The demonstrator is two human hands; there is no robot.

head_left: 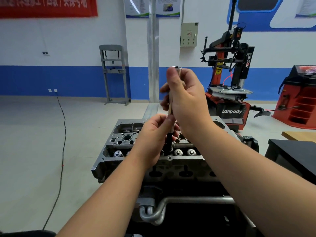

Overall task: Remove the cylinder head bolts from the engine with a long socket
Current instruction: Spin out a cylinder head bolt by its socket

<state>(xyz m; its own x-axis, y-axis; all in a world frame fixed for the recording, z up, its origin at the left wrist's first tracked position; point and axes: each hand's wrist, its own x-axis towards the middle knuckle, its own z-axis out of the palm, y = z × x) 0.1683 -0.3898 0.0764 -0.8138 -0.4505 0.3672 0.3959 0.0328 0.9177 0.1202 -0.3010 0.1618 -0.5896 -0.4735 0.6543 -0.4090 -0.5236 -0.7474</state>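
Long socket (171, 106) upright at frame centre, mostly hidden inside right hand (185, 98) wrapped around it, left hand (154, 134) at 7 o'clock pinching its lower shaft, dark bolt (169, 142) beneath, tip hidden, cylinder head (123, 139) below, partly covered by forearms.

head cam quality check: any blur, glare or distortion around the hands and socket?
Head view: wide-angle bowing, the blue wall stripe curves and the forearms stretch toward the bottom edge. Right hand and left hand are slightly soft, likely motion blur; the long socket between them shows a small highlight at its top rim. Cylinder head is evenly lit, with small glints on the valve caps. Top-edge posters are blurred and unreadable.
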